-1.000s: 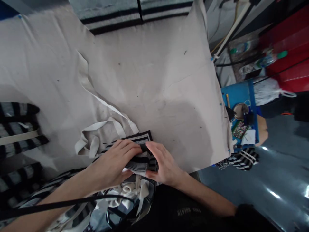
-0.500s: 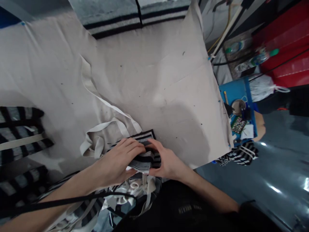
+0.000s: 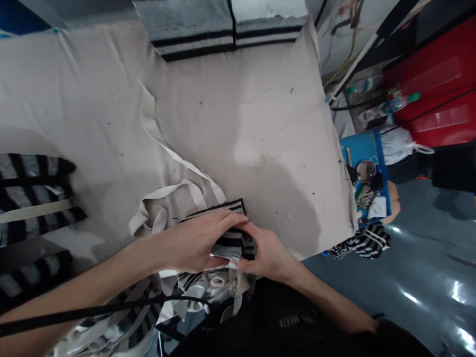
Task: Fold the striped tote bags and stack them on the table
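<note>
A folded piece of black, grey and white striped fabric (image 3: 228,243) is at the near edge of the cloth-covered table (image 3: 275,163). My left hand (image 3: 208,235) lies over its left part, fingers curled round it. On the right, my right hand (image 3: 264,248) grips the same fabric, thumb below and fingers above. Both sets of fingertips nearly meet at the fold. Beyond the hands, a long cream fabric strip (image 3: 174,157) trails over the tabletop, one stretch looped at the left. Parts of the striped fabric are hidden under the hands.
Striped fabric bundles (image 3: 33,198) lie at the left. Grey pieces with black bands (image 3: 193,25) stand at the back. A blue tray (image 3: 353,146) with small items sits right of the table. Rolls and scraps of cream strip (image 3: 217,282) are below my hands; a black cord (image 3: 111,312) crosses there.
The view has shifted, so the scene sits slightly further right and lower. My left hand has slid rightward over the striped fabric, closer to my right hand, which keeps its grip.
</note>
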Tool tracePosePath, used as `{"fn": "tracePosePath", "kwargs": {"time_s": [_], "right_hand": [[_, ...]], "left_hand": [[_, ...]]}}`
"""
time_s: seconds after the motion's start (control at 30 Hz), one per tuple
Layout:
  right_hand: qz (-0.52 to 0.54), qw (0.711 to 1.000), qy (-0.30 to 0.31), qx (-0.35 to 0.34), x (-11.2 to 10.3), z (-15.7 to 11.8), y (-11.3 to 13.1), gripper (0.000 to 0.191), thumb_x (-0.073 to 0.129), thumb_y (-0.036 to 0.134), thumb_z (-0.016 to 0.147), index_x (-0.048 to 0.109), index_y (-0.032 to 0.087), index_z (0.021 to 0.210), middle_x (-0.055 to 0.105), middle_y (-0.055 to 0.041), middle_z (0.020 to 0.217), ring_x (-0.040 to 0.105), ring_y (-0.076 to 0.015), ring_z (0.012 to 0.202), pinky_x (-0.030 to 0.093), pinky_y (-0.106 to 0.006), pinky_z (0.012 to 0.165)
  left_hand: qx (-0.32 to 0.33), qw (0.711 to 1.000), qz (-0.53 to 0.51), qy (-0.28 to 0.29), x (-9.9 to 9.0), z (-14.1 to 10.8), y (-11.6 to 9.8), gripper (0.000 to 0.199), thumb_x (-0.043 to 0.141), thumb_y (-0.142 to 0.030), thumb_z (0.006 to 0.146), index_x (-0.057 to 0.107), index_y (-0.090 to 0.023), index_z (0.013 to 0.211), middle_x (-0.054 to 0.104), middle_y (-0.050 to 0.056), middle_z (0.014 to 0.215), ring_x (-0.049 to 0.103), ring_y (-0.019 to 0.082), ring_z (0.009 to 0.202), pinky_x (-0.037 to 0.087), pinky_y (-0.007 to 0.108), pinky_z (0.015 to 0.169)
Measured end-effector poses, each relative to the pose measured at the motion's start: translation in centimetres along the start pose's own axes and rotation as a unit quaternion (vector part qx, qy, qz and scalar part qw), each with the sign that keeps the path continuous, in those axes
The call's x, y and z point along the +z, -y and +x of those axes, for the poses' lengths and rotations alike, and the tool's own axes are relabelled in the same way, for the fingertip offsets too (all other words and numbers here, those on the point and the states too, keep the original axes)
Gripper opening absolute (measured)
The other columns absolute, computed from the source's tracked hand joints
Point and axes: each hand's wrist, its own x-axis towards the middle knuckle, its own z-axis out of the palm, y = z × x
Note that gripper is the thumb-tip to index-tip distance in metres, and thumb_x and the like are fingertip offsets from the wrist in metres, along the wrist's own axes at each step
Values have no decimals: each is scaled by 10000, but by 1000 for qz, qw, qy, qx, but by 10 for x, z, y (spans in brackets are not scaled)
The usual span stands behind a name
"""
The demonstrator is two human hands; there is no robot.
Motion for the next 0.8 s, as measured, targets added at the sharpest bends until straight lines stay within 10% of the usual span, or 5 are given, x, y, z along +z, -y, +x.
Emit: {"fn": "tracePosePath", "kwargs": {"time_s": [0.37,0.8], "right_hand": [[-77,997,-18,17,8,-14,34,592,711,287,716,601,209,1293,743,-91,1183,743,-236,925,628,-378,816],[-15,1000,-17,-8,-24,-10,80,427,721,309,756,660,219,1168,758,-45,1009,710,-167,799,608,-265,668]], "left_hand": [[-175,976,-79,107,-24,-53,31,775,801,-390,691,541,-291,1415,731,67,1219,718,283,1025,529,300,794],[-202,967,-144,-62,-16,-121,22,625,770,-486,775,568,-246,1315,696,76,1146,681,235,904,525,308,755]]}}
